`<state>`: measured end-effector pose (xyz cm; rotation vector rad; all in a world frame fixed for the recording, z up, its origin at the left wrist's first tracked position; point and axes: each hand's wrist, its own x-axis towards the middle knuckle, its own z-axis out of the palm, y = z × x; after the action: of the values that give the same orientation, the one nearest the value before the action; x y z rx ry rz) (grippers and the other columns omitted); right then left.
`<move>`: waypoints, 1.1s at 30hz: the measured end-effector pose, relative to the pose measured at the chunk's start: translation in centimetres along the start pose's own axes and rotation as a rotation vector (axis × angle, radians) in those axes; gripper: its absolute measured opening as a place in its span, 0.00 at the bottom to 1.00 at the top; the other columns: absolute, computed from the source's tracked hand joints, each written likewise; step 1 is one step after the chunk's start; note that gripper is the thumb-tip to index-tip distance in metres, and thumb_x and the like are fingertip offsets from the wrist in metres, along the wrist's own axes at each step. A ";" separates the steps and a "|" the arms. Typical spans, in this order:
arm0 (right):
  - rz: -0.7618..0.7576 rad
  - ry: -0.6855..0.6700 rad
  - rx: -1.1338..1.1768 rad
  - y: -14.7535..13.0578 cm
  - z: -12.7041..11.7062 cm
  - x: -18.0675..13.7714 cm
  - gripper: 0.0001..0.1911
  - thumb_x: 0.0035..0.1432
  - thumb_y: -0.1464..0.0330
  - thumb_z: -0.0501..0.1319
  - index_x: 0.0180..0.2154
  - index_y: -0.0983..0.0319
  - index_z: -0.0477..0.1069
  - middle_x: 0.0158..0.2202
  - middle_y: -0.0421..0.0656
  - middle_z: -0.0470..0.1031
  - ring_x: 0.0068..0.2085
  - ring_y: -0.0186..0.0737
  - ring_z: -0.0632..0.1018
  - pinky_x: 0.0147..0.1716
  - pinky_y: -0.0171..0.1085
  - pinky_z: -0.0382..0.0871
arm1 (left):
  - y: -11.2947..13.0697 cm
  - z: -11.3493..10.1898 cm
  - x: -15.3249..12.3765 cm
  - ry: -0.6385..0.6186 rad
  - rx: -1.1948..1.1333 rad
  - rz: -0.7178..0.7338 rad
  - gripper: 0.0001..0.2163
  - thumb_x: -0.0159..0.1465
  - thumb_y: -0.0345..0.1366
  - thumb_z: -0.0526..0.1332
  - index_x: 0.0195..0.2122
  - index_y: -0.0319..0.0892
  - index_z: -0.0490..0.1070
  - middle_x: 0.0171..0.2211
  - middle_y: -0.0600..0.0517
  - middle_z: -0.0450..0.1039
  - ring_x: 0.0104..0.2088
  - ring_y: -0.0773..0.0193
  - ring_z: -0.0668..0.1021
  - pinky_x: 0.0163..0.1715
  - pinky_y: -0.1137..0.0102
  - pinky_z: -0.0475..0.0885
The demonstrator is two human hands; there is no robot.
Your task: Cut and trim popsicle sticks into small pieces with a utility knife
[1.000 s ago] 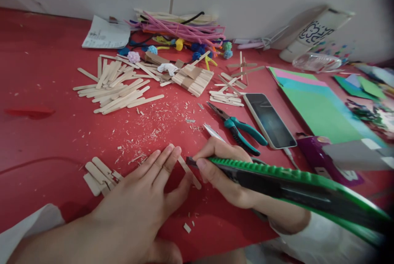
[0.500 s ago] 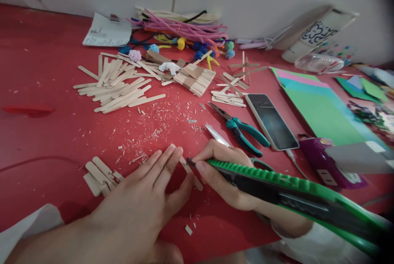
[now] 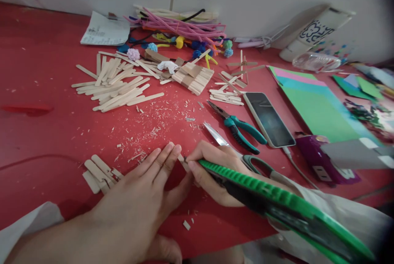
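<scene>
My left hand point(image 3: 147, 190) lies low over the red table, its fingertips pressing a wooden craft stick point(image 3: 183, 162) down and its thumb bent in along the stick's near end. Much of that stick is hidden by both hands. In my right hand point(image 3: 215, 173) a green and black box cutter point(image 3: 261, 196) is gripped near its front, the tip touching the stick just beside my left fingertips. Several cut craft sticks point(image 3: 99, 173) lie left of my left wrist. Wood shavings point(image 3: 150, 132) are scattered beyond the fingers.
Beyond the hands are scissors point(image 3: 217, 134), teal pliers point(image 3: 237, 126) and a phone point(image 3: 269, 120) with a cable. Further back sit a craft stick pile point(image 3: 113, 83), a stick bundle point(image 3: 193, 77) and pipe cleaners point(image 3: 184, 28). Coloured paper point(image 3: 317, 104) and a purple object point(image 3: 323, 159) are right.
My right hand with the box cutter has shifted slightly left and up along the stick, covering more of its lower part. More of the scissors' handle shows. My left hand stays put.
</scene>
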<state>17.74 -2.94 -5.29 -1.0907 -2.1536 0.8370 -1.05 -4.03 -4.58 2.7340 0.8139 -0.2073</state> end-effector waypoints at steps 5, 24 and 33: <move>0.066 0.091 0.066 -0.7 -0.9 -0.3 0.06 0.59 0.71 0.53 0.30 0.61 0.65 0.19 0.35 0.69 0.18 0.28 0.69 0.18 0.28 0.62 | -0.1 0.2 -0.1 -0.024 -0.034 -0.043 0.48 0.44 0.62 0.64 0.62 0.39 0.56 0.63 0.31 0.48 0.63 0.38 0.53 0.59 0.48 0.54; 0.038 -0.004 -0.003 0.0 -0.5 -0.5 0.05 0.61 0.71 0.51 0.32 0.61 0.64 0.18 0.34 0.65 0.16 0.27 0.67 0.15 0.27 0.58 | -0.2 -0.5 0.1 -0.092 -0.105 -0.045 0.46 0.47 0.60 0.64 0.63 0.41 0.54 0.64 0.33 0.44 0.63 0.38 0.50 0.58 0.47 0.54; -0.093 0.006 -0.069 0.2 0.2 0.0 0.06 0.59 0.72 0.49 0.29 0.61 0.61 0.17 0.33 0.61 0.13 0.26 0.59 0.13 0.30 0.49 | 0.0 0.1 -0.2 0.014 -0.024 -0.032 0.47 0.44 0.62 0.64 0.62 0.41 0.58 0.63 0.34 0.51 0.63 0.40 0.55 0.60 0.53 0.52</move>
<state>17.72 -2.94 -5.55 -1.0168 -2.2242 0.7220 -1.18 -4.12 -4.60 2.7042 0.8589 -0.1841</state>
